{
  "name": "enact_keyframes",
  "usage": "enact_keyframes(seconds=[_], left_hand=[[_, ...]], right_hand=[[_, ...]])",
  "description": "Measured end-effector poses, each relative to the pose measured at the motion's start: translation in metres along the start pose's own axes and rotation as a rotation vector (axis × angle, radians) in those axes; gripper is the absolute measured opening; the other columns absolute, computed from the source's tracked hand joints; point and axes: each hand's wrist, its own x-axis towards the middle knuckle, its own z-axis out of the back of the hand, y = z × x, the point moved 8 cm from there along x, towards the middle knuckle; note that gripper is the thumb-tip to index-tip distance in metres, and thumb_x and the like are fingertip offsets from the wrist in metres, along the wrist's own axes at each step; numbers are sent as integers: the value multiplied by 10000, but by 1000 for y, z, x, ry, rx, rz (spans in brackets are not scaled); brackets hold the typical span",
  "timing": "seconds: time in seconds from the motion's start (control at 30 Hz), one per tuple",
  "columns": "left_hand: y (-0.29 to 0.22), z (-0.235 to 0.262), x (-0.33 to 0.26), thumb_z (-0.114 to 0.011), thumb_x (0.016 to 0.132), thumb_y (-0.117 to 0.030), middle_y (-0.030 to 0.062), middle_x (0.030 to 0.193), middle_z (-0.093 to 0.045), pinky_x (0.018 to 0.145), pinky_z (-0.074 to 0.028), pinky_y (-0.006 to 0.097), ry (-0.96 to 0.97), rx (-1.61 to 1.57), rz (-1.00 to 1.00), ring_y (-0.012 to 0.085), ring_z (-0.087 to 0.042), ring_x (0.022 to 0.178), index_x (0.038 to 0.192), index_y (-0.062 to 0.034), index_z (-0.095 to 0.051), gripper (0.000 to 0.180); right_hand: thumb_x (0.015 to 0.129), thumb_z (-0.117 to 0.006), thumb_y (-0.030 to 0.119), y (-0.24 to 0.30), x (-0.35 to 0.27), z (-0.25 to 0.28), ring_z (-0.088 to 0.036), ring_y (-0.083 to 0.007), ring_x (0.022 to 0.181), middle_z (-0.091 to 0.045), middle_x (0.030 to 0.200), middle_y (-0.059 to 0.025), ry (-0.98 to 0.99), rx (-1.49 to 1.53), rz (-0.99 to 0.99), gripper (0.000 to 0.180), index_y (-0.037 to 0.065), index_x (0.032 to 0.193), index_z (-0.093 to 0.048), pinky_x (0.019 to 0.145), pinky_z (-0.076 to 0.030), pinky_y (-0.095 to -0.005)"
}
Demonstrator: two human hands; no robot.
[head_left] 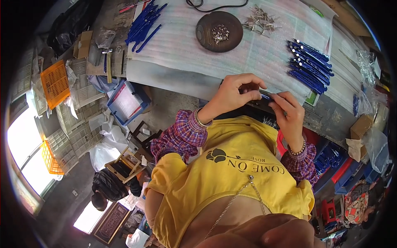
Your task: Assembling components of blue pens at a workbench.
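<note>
At the near edge of the table, my left hand [235,94] and my right hand [288,110] face each other, fingers curled. Between their fingertips is a slim dark blue piece [266,96], mostly covered by the fingers. My left thumb and fingers close on one end; my right thumb and fingers pinch the other. Beyond them, a round dark dish [203,38] holds small shiny metal bits [220,34]. Several metal pins with flat heads [261,22] lie beside it. Long slim blue pieces form one pile [142,25] at left and another pile [311,68] with silvery ends at right.
A hammer [109,68] lies at the table's left end, near a small cardboard box [83,44]. Below stands a blue crate [127,101]. Cardboard and plastic bags [374,146] crowd the right side. Another person [108,186] is at the lower left, near a wooden chair [124,165].
</note>
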Motion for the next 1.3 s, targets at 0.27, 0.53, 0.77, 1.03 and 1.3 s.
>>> enact_keyframes(seconds=[0.27, 0.53, 0.77, 1.03, 1.3], left_hand=[[0, -8, -2, -664, 818, -82, 22, 909, -583, 744, -454, 211, 94, -351, 39, 81, -549, 822, 1013, 10, -601, 225], [-9, -32, -4, -604, 875, -148, 118, 1143, -495, 793, -472, 273, 155, -531, -70, 146, -559, 884, 975, 43, -598, 216], [-13, -22, -4, -597, 879, -173, 86, 922, -587, 698, -492, 237, 2, -663, -81, 125, -575, 812, 976, 24, -602, 219], [-8, -22, -5, -534, 874, 6, 33, 847, -584, 731, -450, 214, -107, -324, -83, 84, -550, 827, 1041, 3, -605, 182], [-23, -31, -7, -601, 727, 99, 63, 776, -542, 650, -419, 250, -56, -131, -222, 145, -531, 721, 932, -5, -666, 238]], right_hand=[[816, -620, 25, -19, -6, -9, -541, -121, 686, -574, 792, -54, 129, 375, -134, 143, -41, 943, -627, 606, -420, -224], [861, -600, 47, -33, -18, -33, -533, -77, 693, -593, 828, -20, 207, 1003, -488, 168, -52, 994, -626, 605, -436, -200], [862, -590, 38, -30, -13, -20, -600, -108, 779, -638, 849, -57, 89, 744, -352, 146, -42, 974, -641, 703, -474, -222], [854, -580, 2, -25, -3, -6, -593, -111, 751, -628, 837, -53, 54, 576, -294, 116, -58, 941, -628, 683, -467, -220], [758, -625, 8, 12, 4, 18, -474, -116, 508, -525, 606, -53, -47, 25, 98, 76, -53, 740, -583, 457, -341, -281]])
